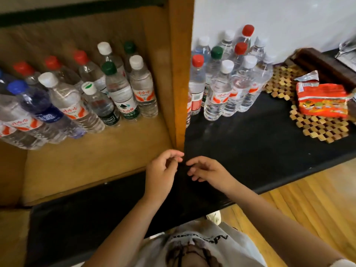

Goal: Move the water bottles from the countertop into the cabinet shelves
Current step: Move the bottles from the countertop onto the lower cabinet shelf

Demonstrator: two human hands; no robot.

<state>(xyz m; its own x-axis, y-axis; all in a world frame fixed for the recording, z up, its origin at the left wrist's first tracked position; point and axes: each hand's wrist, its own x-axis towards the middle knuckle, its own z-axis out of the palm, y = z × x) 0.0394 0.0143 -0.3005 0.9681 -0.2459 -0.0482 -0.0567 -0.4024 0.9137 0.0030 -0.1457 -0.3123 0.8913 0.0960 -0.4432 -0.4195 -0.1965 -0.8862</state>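
Several clear water bottles (227, 78) with white, red and green caps stand clustered on the black countertop (260, 143) against the white wall, just right of the cabinet's wooden side panel (180, 74). Several more bottles (92, 89) stand in rows on the wooden cabinet shelf (96, 157) at left. My left hand (163, 170) and my right hand (206, 171) hover close together over the counter's front edge, below the panel. Both are empty with fingers loosely curled and apart.
A woven bamboo mat (317, 126) lies on the counter at right with a red snack packet (323, 101) on it and a dark wooden box (325, 66) behind. Wooden floor (308, 209) shows below the counter edge.
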